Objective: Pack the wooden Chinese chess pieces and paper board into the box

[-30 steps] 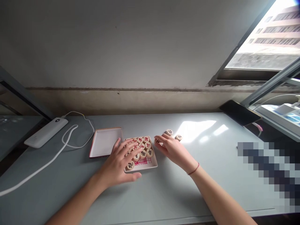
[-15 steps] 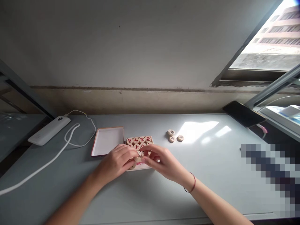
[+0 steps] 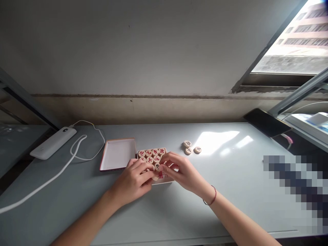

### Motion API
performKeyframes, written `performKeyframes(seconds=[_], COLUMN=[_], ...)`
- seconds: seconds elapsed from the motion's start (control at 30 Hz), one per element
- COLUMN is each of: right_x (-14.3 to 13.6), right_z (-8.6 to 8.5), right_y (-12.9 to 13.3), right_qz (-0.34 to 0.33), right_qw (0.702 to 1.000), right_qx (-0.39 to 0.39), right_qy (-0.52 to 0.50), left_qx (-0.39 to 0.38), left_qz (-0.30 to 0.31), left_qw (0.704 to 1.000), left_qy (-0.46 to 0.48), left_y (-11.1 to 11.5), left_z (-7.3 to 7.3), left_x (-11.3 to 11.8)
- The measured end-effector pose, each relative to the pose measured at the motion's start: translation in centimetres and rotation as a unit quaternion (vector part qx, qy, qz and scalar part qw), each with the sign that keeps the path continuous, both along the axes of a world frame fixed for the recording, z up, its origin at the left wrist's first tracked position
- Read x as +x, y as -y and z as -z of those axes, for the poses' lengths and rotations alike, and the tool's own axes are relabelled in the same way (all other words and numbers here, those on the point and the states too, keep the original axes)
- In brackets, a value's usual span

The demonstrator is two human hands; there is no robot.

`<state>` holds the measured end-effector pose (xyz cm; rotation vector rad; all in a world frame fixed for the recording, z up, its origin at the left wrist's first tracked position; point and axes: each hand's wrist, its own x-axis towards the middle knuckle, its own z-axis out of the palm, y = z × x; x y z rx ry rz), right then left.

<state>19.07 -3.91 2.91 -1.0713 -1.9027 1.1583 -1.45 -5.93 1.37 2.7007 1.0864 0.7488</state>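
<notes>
An open box (image 3: 163,183) on the desk holds rows of round wooden Chinese chess pieces (image 3: 150,159), most of those in view marked in red. My left hand (image 3: 132,181) reaches over the box's near left part, its fingertips closed on a pale chess piece (image 3: 155,178). From the right, my right hand (image 3: 180,171) bends its thumb and fingers against a black-marked chess piece (image 3: 157,166) inside the box. Red print shows on the bare bottom near the front. My fingers hide several pieces at the left and right.
The box's lid (image 3: 119,154) lies left of it, inner side up. Three black-marked pieces (image 3: 188,150) rest further back on the right. A white power bank (image 3: 53,142) with a cable (image 3: 55,177) lies left. A dark phone (image 3: 268,123) leans at the right frame.
Both hands have shifted slightly within the box. My left hand's fingers have moved right with a piece, and my right fingers now touch a black-marked piece. The front right corner is more exposed.
</notes>
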Motion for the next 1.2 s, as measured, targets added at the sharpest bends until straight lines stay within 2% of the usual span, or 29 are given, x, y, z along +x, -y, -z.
performKeyframes(seconds=[0.37, 0.77, 0.9, 1.1, 1.2], right_x=[0.4, 0.5, 0.2, -0.9, -0.8], right_z=[-0.2, -0.2, 0.0, 1.3, 1.4], right_y=[0.4, 0.5, 0.9, 1.4, 1.2], right_qz=[-0.048, -0.063, -0.071, -0.102, -0.104], right_qw=[0.999, 0.996, 0.987, 0.953, 0.941], right_qx=[-0.002, 0.032, 0.081, 0.222, 0.246], right_qy=[0.019, 0.053, 0.118, 0.179, 0.206], left_qx=[-0.022, -0.028, -0.049, -0.100, -0.109], left_qz=[0.029, 0.031, 0.023, 0.009, 0.007], left_qw=[0.999, 0.999, 0.998, 0.993, 0.991], left_qy=[-0.028, -0.035, -0.024, -0.067, -0.074], left_y=[-0.1, 0.1, -0.1, -0.6, -0.7], left_z=[-0.5, -0.3, -0.5, -1.2, -1.4], left_x=[-0.7, -0.6, -1.1, -2.3, -2.4])
